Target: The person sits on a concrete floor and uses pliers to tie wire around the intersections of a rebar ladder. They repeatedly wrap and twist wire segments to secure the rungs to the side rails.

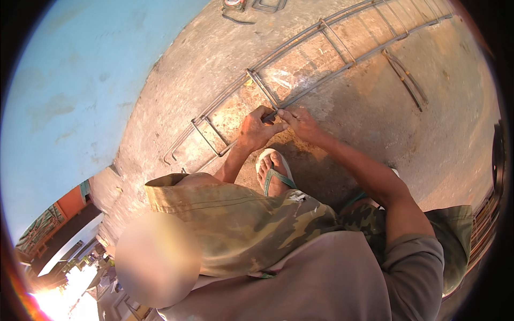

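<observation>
A long rebar cage [316, 84] of steel bars and rectangular stirrups lies on the floor, running from near my left knee to the far right. My left hand [257, 129] curls round the near bar, where a stirrup [263, 88] crosses it. Right beside it, my right hand [302, 125] is closed in a pinch at the same crossing, its thumb against the steel. Whatever sits between those fingertips is too small to make out. Further left, a pair of stirrups [210, 134] stands near the cage's end.
Long-handled pincers [405, 77] lie on the concrete floor [369, 128] right of the cage. At the far side are a tape measure [234, 4] and loose bent stirrups [269, 5]. A blue wall [91, 80] rises on the left. My sandalled foot [274, 174] is just below my hands.
</observation>
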A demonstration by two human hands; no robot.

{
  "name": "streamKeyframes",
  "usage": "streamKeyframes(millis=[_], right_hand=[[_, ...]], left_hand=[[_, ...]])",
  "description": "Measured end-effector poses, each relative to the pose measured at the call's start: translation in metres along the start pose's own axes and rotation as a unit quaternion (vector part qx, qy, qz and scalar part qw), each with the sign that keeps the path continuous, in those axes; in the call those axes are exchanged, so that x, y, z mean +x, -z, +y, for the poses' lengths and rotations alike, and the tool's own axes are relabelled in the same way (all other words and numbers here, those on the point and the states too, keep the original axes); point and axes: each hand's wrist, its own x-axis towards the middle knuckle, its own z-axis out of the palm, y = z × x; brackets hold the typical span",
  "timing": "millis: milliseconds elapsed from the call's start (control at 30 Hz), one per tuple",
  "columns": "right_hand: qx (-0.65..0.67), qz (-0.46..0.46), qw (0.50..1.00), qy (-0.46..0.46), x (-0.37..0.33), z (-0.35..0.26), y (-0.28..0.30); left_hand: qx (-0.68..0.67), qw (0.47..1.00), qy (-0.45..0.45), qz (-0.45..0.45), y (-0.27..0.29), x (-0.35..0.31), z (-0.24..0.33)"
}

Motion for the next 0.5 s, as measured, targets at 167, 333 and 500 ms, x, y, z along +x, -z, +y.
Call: streamKeyframes(millis=[167,333,500], right_hand=[[-0.068,-0.045,0.996,0.033,0.011,-0.016,-0.009],[-0.131,0.018,0.988,0.074,-0.002,0.005,0.009],[-0.146,0.002,0.987,0.071,0.002,0.013,0.013]], left_hand=[[0.238,0.97,-0.035,0.034,0.018,-0.002,0.0],[0.318,0.919,-0.176,0.153,-0.021,0.011,-0.013],[0.09,0.994,-0.046,0.04,-0.012,0.011,0.01]])
